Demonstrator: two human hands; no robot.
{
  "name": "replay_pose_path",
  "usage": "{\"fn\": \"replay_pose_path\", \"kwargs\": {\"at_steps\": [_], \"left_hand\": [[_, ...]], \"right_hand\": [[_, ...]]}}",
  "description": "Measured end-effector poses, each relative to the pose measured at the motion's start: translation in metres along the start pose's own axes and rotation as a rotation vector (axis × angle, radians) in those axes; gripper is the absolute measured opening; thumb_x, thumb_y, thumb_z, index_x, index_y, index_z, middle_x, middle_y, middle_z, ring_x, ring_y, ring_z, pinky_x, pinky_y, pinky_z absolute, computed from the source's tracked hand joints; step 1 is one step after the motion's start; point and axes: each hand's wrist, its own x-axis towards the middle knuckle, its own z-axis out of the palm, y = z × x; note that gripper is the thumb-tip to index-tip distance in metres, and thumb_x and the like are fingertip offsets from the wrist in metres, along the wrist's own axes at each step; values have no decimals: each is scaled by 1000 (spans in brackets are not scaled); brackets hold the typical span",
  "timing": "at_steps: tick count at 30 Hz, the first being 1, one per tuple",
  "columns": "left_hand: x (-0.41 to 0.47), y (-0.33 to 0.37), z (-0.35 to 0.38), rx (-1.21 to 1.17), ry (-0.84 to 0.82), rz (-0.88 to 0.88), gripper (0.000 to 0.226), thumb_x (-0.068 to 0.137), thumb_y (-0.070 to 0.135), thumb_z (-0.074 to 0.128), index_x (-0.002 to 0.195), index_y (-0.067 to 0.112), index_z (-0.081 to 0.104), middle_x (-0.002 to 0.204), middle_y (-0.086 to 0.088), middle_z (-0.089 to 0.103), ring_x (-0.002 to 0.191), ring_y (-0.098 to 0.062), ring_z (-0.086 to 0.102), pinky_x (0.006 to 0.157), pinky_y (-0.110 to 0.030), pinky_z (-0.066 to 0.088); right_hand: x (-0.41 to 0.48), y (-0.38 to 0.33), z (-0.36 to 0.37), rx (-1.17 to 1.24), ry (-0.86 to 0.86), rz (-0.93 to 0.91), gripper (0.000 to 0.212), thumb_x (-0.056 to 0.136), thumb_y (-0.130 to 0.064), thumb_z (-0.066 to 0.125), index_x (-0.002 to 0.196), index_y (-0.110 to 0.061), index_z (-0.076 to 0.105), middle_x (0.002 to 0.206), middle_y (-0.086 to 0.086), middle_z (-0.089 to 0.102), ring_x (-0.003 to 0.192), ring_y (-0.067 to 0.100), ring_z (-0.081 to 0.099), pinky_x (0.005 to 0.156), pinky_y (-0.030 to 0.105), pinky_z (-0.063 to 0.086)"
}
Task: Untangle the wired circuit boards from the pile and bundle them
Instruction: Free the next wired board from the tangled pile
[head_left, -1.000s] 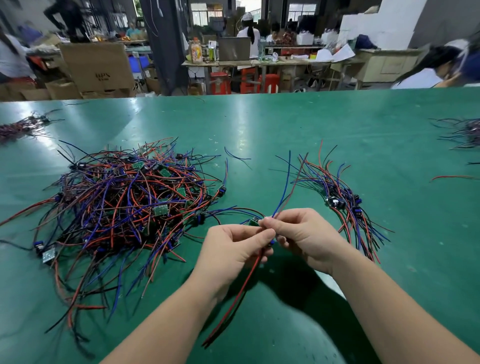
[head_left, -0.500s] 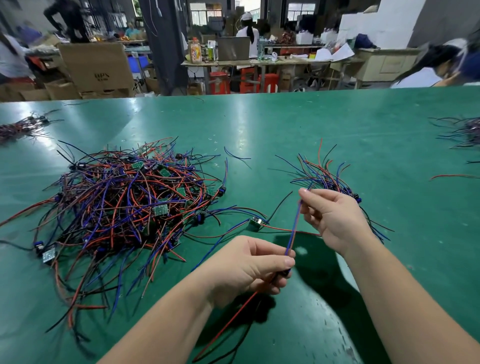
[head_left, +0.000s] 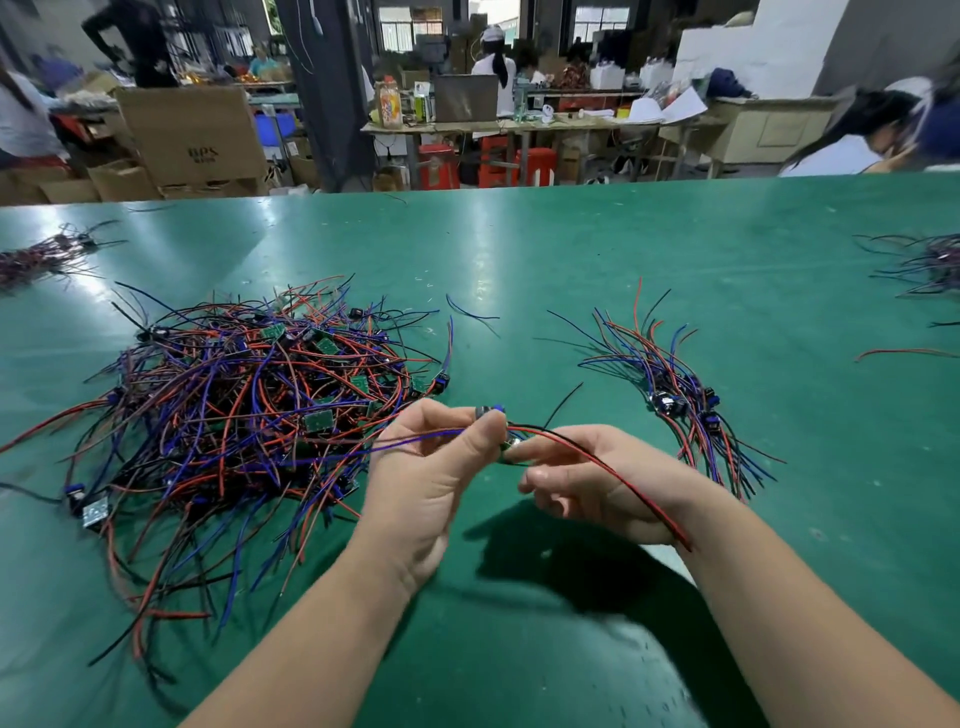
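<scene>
A big tangled pile (head_left: 244, 410) of small green circuit boards with red, blue and black wires lies on the left of the green table (head_left: 597, 270). A sorted bundle (head_left: 675, 395) of wired boards lies to the right. My left hand (head_left: 436, 478) pinches one wired circuit board (head_left: 506, 444) above the table between pile and bundle. Its blue wire trails left toward the pile. My right hand (head_left: 597, 483) is beside it, palm up, fingertips at the board, with the board's red and black wires draped across the palm and wrist.
More wire bundles lie at the far left (head_left: 41, 257) and far right (head_left: 930, 265) of the table, and a loose red wire (head_left: 904, 353) at the right. A person (head_left: 862, 135) bends over beyond the table's far right edge. Boxes and workbenches stand behind.
My hands have come back together at mid-table. The left hand rose from low on the wires to the board; the right hand dropped from stretching the blue wire to cupping the red and black wires.
</scene>
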Motion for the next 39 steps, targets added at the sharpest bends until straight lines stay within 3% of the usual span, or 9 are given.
{"fn": "replay_pose_path", "kwargs": {"at_steps": [7,10,14,18,21,23,28,34,39], "left_hand": [[-1,-14,-5,301,165,278,31,50,25,87,57,21,57,65,13,60,56,-6,56,61,-19,50],[-5,-22,-7,598,49,457,36,57,27,89,62,23,54,69,12,57,58,-3,51,59,-15,42],[-5,-24,-6,808,-139,549,25,65,16,81,70,28,61,79,10,58,74,-14,60,69,-26,51],[-2,-11,-7,635,-63,275,21,71,1,61,71,18,73,76,0,73,74,-13,70,68,-20,54],[-1,-5,-6,389,-32,-23,6,74,9,76,70,12,75,76,-11,74,70,-20,71,62,-24,56],[-4,-6,-4,392,-49,-124,15,62,20,79,72,9,75,73,-13,73,64,-18,69,59,-24,56],[-8,-12,2,350,-31,-297,4,67,9,77,65,8,74,62,-10,69,54,-16,67,49,-20,51],[-9,-12,5,379,-67,-351,14,60,24,77,63,10,75,59,-5,66,53,-14,65,50,-20,51],[-9,-6,1,497,-220,-466,11,69,18,76,65,8,73,62,-8,68,53,-13,65,50,-19,50]], "right_hand": [[2,-2,8,342,-70,-137,43,48,-23,91,86,-8,78,70,4,69,58,8,62,59,16,53],[4,-1,14,269,42,-109,17,60,-20,75,72,-8,75,66,4,67,51,8,58,52,16,51],[5,-3,11,256,116,-113,13,64,-15,70,72,-5,72,70,7,68,50,7,57,50,16,49],[2,-10,3,271,148,-149,13,59,-10,71,71,-8,77,66,4,66,51,6,58,50,14,48],[1,-10,3,246,150,-137,16,57,-10,72,72,-8,77,67,4,67,52,7,59,51,15,50],[3,-7,5,198,163,-129,15,58,-15,73,72,-9,77,66,3,67,53,7,59,53,14,49],[5,-5,5,50,269,-134,14,65,-20,71,68,-6,73,61,3,66,48,7,52,48,14,40],[1,-6,3,-42,225,-72,21,62,-18,75,75,-1,72,61,5,64,49,7,51,48,13,41],[-1,-15,-9,57,438,-158,9,69,-2,72,61,-6,71,52,1,62,43,5,53,42,13,42]]}}
